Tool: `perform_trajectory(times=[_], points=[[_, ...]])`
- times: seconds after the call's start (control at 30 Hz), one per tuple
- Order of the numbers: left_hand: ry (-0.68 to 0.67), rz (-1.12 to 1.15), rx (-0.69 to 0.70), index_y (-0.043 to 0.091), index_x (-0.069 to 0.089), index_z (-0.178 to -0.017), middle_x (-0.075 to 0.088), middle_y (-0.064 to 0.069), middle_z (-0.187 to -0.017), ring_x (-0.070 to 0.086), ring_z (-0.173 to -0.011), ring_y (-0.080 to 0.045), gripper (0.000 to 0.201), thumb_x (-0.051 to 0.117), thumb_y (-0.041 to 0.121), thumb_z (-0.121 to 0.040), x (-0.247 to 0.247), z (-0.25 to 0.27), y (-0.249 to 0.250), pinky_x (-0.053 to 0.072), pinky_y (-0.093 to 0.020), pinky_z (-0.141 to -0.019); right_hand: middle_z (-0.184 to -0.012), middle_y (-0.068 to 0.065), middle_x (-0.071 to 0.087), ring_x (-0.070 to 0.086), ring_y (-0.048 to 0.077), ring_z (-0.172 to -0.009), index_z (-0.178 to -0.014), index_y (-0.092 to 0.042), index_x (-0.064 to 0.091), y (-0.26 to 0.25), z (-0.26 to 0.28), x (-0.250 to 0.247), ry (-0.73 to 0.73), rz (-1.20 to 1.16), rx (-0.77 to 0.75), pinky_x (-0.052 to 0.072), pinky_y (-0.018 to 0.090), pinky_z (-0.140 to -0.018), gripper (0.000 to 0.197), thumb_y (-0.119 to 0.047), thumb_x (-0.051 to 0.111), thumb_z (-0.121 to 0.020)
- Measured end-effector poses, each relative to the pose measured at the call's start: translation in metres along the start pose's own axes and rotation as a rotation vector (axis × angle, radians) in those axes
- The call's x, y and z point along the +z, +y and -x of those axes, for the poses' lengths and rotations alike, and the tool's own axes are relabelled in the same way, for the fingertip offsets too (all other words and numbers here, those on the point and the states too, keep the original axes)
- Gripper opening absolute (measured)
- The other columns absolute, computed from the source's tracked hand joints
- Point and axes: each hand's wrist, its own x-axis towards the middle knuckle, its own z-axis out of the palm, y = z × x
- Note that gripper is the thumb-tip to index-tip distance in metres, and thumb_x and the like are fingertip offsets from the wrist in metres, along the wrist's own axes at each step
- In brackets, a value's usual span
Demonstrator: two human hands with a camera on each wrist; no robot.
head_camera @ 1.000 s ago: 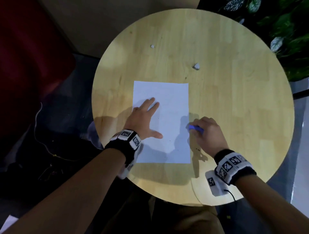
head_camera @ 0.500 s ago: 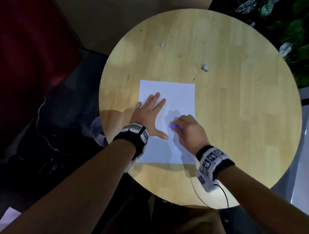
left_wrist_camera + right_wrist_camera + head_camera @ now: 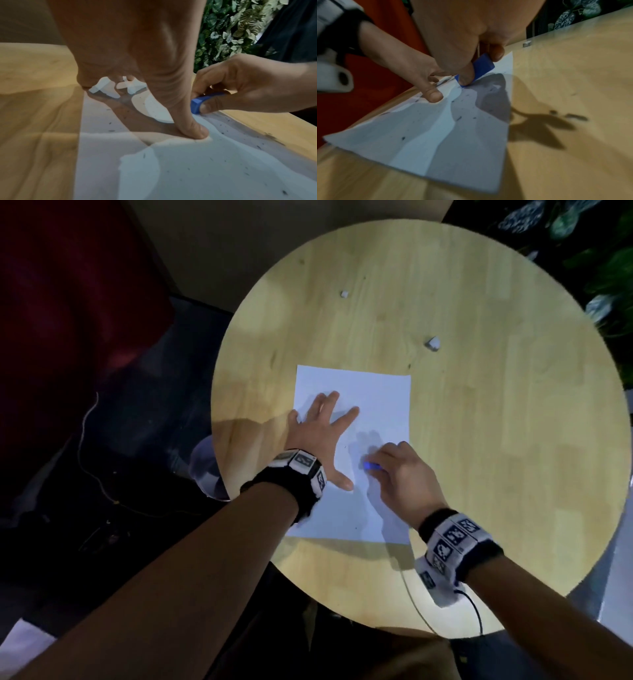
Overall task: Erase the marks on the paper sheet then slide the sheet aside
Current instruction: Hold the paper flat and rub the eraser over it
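Note:
A white paper sheet [image 3: 380, 395] lies flat on the round wooden table [image 3: 496, 440], near its front-left part. My left hand [image 3: 318, 436] presses flat on the sheet's left side, fingers spread and straight. My right hand [image 3: 400, 474] pinches a small blue eraser [image 3: 370, 466] between thumb and fingers and holds its end against the middle of the sheet. The eraser [image 3: 197, 104] sits just right of my left thumb [image 3: 190, 121]. In the right wrist view the eraser [image 3: 483, 66] touches the sheet [image 3: 423, 135]. Dark eraser crumbs dot the paper.
Two small white scraps lie on the table beyond the sheet, one [image 3: 433, 343] at the right, one [image 3: 344, 294] farther back. Leafy plants [image 3: 603, 268] stand past the table's right rim. Dark floor and a cable [image 3: 85, 446] are at the left. Bare wood spreads right of the sheet.
My right hand has moved left with the eraser, from the sheet's right edge onto its middle. My left hand stays pressed flat on the sheet.

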Motion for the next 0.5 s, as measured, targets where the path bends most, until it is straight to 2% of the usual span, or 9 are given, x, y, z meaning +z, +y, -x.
perform_trajectory(times=[0.1, 0.17, 0.23, 0.3, 0.37, 0.43, 0.5], points=[[0.001, -0.008, 0.037, 0.034, 0.0, -0.161, -0.017, -0.003, -0.167, -0.013, -0.154, -0.025, 0.143, 0.085, 0.072, -0.051, -0.002, -0.006, -0.001, 0.012, -0.057, -0.12, -0.085, 0.001, 0.061, 0.053, 0.026, -0.082, -0.089, -0.016, 0.07, 0.013, -0.035, -0.005, 0.017, 0.075, -0.007, 0.044, 0.03, -0.051, 0.011, -0.009, 0.063, -0.085], [-0.023, -0.009, 0.06, 0.032, -0.002, -0.161, -0.021, 0.0, -0.167, -0.014, -0.154, -0.024, 0.146, 0.084, 0.074, -0.051, 0.0, -0.009, -0.004, 0.01, -0.057, -0.12, -0.088, 0.005, 0.06, 0.052, 0.028, -0.088, -0.09, -0.014, 0.07, 0.023, -0.082, -0.006, 0.073, 0.144, 0.082, 0.046, 0.034, -0.053, 0.014, -0.007, 0.058, -0.085], [-0.048, -0.004, 0.06, 0.033, -0.004, -0.161, -0.023, 0.002, -0.166, -0.016, -0.154, -0.023, 0.148, 0.083, 0.076, -0.05, 0.001, -0.01, -0.005, 0.008, -0.059, -0.12, -0.091, 0.004, 0.059, 0.051, 0.027, -0.093, -0.09, -0.014, 0.07, 0.028, -0.105, -0.006, 0.076, 0.15, 0.144, 0.048, 0.036, -0.055, 0.018, -0.004, 0.056, -0.085], [-0.057, -0.001, 0.046, 0.034, -0.006, -0.16, -0.024, 0.002, -0.166, -0.017, -0.154, -0.023, 0.15, 0.085, 0.075, -0.048, 0.0, -0.01, -0.004, 0.007, -0.061, -0.119, -0.089, 0.004, 0.059, 0.052, 0.027, -0.091, -0.091, -0.013, 0.069, 0.024, -0.088, -0.004, 0.068, 0.15, 0.127, 0.044, 0.032, -0.053, 0.016, -0.004, 0.058, -0.084], [-0.048, 0.012, 0.034, 0.035, -0.006, -0.16, -0.025, 0.003, -0.166, -0.018, -0.154, -0.022, 0.15, 0.087, 0.071, -0.047, 0.0, -0.01, -0.001, 0.007, -0.061, -0.119, -0.086, 0.003, 0.059, 0.053, 0.027, -0.085, -0.091, -0.014, 0.069, 0.015, -0.045, -0.004, 0.039, 0.126, 0.073, 0.037, 0.028, -0.052, 0.012, -0.007, 0.062, -0.084], [-0.045, 0.04, 0.027, 0.036, -0.005, -0.16, -0.026, 0.004, -0.165, -0.02, -0.153, -0.021, 0.15, 0.089, 0.068, -0.047, 0.0, -0.01, 0.0, 0.005, -0.061, -0.12, -0.087, 0.0, 0.062, 0.054, 0.025, -0.081, -0.091, -0.015, 0.07, 0.008, -0.009, -0.008, -0.016, 0.064, 0.001, 0.04, 0.029, -0.051, 0.011, -0.009, 0.066, -0.083], [-0.05, 0.043, 0.021, 0.037, -0.006, -0.16, -0.026, 0.005, -0.165, -0.02, -0.153, -0.02, 0.15, 0.089, 0.067, -0.047, -0.001, -0.011, 0.0, 0.006, -0.062, -0.12, -0.088, -0.001, 0.063, 0.054, 0.025, -0.083, -0.091, -0.016, 0.07, 0.018, -0.021, -0.011, -0.048, 0.064, -0.024, 0.043, 0.03, -0.051, 0.011, -0.009, 0.067, -0.083]])
